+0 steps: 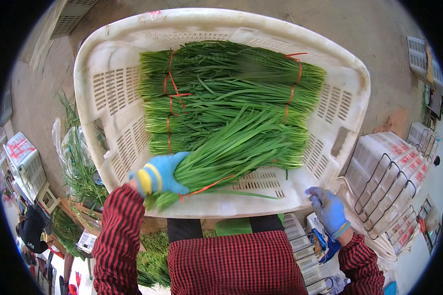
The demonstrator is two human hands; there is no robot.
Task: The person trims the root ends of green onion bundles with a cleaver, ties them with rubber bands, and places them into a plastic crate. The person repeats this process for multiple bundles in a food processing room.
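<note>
A large white plastic basket [221,15] is in front of me, holding bundles of garlic chives [231,64] laid crosswise and stacked one below another, tied with orange-red ties. My left hand [160,174], in a blue glove with yellow stripes, is closed around the pale stem end of the nearest chive bundle [241,137]. That bundle slants over the others, its leaves fanning up and to the right; an orange-red tie [206,187] lies along its lower side. Beside the basket's near right corner is my right hand [327,209], also blue-gloved, fingers slightly bent and apart, nothing visible in them.
Stacked white crates [384,182] stand on the right, with other crates [27,157] at the far left. Loose greens and clear plastic [76,162] lie left of the basket. More greens [152,255] are below it, near my lap. Concrete floor [379,29] surrounds the far side.
</note>
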